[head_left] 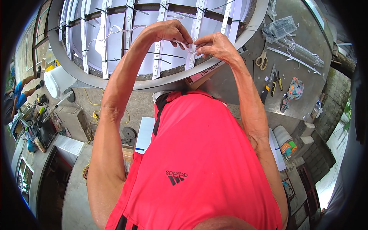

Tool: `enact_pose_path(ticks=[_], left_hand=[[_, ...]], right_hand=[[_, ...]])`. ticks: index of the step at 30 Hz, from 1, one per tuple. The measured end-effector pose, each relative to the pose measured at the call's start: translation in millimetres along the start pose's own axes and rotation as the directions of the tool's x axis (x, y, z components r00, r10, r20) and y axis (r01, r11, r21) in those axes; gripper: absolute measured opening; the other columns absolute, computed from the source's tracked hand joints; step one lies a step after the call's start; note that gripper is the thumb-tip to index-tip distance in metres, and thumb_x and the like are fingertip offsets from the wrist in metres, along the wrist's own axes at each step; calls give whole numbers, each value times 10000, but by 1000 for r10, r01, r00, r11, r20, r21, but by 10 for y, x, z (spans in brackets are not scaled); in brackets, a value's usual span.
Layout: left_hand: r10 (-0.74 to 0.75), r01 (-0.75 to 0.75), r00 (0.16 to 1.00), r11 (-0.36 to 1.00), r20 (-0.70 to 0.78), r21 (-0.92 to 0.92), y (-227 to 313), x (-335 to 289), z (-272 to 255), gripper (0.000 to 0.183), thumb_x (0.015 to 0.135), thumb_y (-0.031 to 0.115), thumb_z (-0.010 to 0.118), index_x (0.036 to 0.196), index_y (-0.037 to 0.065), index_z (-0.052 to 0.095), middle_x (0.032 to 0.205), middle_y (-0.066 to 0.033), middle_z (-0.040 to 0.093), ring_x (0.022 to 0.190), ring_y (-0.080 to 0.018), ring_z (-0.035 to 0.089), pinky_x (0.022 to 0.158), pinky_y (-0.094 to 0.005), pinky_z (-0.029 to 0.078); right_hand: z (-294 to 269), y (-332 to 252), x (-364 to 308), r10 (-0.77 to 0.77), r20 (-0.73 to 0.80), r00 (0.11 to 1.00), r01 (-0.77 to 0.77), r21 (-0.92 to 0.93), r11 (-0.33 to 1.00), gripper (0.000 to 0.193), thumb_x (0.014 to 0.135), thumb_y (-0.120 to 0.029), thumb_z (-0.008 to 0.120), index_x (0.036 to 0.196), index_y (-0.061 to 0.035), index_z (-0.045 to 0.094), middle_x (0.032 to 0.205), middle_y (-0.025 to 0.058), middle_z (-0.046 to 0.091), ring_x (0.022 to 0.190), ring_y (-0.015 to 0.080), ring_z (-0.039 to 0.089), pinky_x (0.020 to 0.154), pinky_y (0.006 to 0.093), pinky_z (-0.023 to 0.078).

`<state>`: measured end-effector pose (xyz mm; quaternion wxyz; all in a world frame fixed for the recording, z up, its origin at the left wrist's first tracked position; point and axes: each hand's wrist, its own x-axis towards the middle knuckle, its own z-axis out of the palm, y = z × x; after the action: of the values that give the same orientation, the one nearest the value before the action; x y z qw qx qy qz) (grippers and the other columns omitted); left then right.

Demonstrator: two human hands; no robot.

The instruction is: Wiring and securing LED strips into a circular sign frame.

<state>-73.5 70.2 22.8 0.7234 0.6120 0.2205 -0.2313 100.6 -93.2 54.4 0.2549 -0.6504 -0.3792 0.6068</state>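
Over the near side of a large round metal frame, my two hands meet with their fingertips almost together. A thin white wire runs from my left hand, whose thumb and fingers are closed on it. My right hand pinches at the same wire from the other side, though its exact grip is too small to see fully. Beneath them, several white LED strips cross the frame, tied to dark bars with black cable ties. More white wire loops loosely over the strips on the left.
On the grey table at right are scissors, yellow-black pliers, a utility knife, a patterned cloth, and clear plastic packaging. A white bucket and yellow cord are at left; another person is farther off.
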Motion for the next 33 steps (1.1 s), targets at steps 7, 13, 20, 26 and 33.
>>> enact_pose_path(ticks=[7,13,20,26,33], left_hand=[[-99,103,994,991,-45,86,97,37,13,420,690,-18,654,1093,56,747,1000,-126,746,904,-177,722,716,-305,583],[-21,41,996,974,-91,223,130,110,-11,350,681,31,737,1029,48,765,905,-95,756,783,-140,707,736,-259,573],[103,-81,992,963,-71,257,83,116,37,235,733,63,760,967,56,777,831,-63,750,726,-122,700,672,-259,579],[158,-137,985,958,-64,252,10,140,50,192,759,72,748,946,41,775,795,-63,743,690,-112,699,626,-250,581],[121,-119,993,949,12,291,28,175,43,179,760,78,730,924,18,769,785,-72,740,684,-114,705,630,-237,584]], right_hand=[[14,-34,52,57,-51,997,-59,-41,997,220,820,-17,667,1024,24,738,780,129,738,632,140,698,566,259,564],[-17,75,143,54,-46,997,-59,-106,993,209,809,-25,687,1007,-11,752,775,103,743,632,131,698,584,251,563],[-30,88,159,0,12,1000,2,-132,991,203,782,-47,731,981,-38,766,764,90,741,615,115,681,567,249,543],[-48,31,132,-2,46,999,8,-134,991,189,826,-56,716,1005,-8,755,750,100,723,657,142,688,609,278,567],[-55,43,120,-26,51,998,34,-159,987,166,832,-46,705,982,9,749,741,91,717,641,142,680,628,278,565]])
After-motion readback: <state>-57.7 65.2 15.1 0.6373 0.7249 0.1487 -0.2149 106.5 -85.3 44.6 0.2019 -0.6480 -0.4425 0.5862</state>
